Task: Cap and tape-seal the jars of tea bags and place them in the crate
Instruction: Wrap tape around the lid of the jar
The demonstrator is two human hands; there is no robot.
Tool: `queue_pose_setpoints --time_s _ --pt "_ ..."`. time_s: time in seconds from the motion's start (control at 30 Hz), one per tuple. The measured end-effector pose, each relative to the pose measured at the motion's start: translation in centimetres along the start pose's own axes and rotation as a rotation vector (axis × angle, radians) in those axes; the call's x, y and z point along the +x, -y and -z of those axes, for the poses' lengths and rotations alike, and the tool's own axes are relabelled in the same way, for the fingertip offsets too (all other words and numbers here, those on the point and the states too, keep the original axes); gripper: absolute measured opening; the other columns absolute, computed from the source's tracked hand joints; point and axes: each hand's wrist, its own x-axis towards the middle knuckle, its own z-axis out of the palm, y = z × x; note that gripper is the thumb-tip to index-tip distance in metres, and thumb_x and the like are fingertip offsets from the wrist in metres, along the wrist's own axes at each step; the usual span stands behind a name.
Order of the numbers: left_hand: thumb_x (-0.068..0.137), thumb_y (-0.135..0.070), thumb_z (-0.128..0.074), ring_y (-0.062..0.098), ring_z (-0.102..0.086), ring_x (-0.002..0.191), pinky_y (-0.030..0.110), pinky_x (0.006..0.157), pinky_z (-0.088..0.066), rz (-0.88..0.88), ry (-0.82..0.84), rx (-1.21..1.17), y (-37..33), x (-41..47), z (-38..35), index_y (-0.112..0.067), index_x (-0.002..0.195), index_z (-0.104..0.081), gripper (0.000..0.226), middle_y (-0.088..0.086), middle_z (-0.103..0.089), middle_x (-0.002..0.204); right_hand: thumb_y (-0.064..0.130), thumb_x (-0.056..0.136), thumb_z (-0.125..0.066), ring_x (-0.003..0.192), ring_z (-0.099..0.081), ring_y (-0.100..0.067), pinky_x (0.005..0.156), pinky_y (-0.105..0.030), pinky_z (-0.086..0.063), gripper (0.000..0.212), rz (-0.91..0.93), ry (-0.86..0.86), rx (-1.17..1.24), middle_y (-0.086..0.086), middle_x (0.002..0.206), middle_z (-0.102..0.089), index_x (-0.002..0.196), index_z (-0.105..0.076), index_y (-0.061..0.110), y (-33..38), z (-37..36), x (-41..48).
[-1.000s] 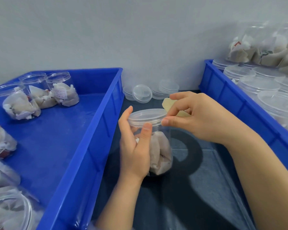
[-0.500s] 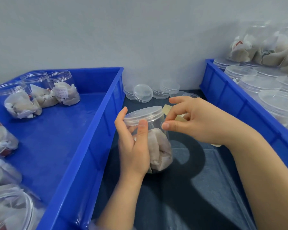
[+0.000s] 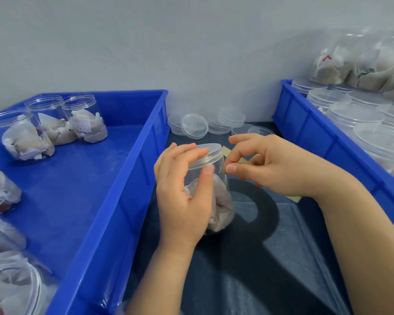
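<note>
A clear jar of tea bags (image 3: 216, 201) stands tilted on the dark mat between two blue crates, with a clear cap (image 3: 210, 148) on it. My left hand (image 3: 182, 196) grips the jar, fingers over the cap and thumb on its neck. My right hand (image 3: 273, 164) is just right of the cap, thumb and forefinger pinched together on what looks like a small clear piece of tape at the cap's edge. A yellowish tape backing sheet (image 3: 293, 198) lies under that hand.
The left blue crate (image 3: 132, 178) holds several uncapped jars of tea bags (image 3: 84, 121). The right blue crate (image 3: 314, 133) is packed with capped jars (image 3: 355, 114), more stacked on top. Loose clear lids (image 3: 195, 126) lie by the wall.
My left hand has tilted the jar leftward and slid its fingers over the cap. My right hand's pinch has lifted slightly off the cap's rim.
</note>
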Motion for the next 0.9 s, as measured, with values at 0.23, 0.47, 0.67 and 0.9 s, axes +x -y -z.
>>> queue_pose_setpoints --time_s 0.23,0.47,0.67,0.9 --pt "0.077 -0.024 -0.073 0.01 -0.051 0.11 0.017 0.094 -0.039 -0.02 -0.051 0.036 -0.1 0.0 -0.1 -0.029 0.1 -0.061 0.026 -0.02 -0.055 0.105 0.034 0.087 -0.062 0.076 -0.054 0.017 0.063 0.0 -0.038 0.012 0.034 -0.057 -0.048 0.009 0.113 -0.059 0.078 -0.068 0.031 -0.1 -0.4 0.5" --pt "0.069 -0.032 -0.08 0.015 -0.054 0.105 0.012 0.088 -0.039 -0.007 -0.067 0.038 -0.3 0.1 0.1 -0.024 0.095 -0.062 0.032 -0.019 -0.057 0.101 0.038 0.088 -0.06 0.069 -0.053 0.02 0.064 -0.008 -0.038 0.013 0.001 -0.084 -0.067 0.027 0.089 -0.053 0.078 -0.067 0.032 0.0 -0.7 0.6" --pt "0.065 -0.033 -0.08 0.015 -0.056 0.1 0.015 0.084 -0.042 0.023 -0.101 0.023 -0.5 0.3 0.2 -0.033 0.087 -0.058 0.031 -0.016 -0.059 0.092 0.036 0.089 -0.06 0.06 -0.049 0.021 0.061 -0.01 -0.035 0.019 -0.008 -0.118 -0.137 0.011 0.102 -0.062 0.07 -0.061 0.035 0.8 -1.1 0.6" --pt "0.067 -0.032 -0.081 0.022 -0.06 0.097 0.029 0.082 -0.049 0.015 -0.105 0.005 -0.5 0.5 0.4 -0.032 0.083 -0.058 0.028 -0.013 -0.061 0.089 0.044 0.085 -0.061 0.088 -0.065 -0.012 0.077 -0.027 -0.052 0.017 -0.062 -0.145 -0.175 -0.001 0.104 -0.069 0.072 -0.064 0.034 1.3 -1.3 0.3"
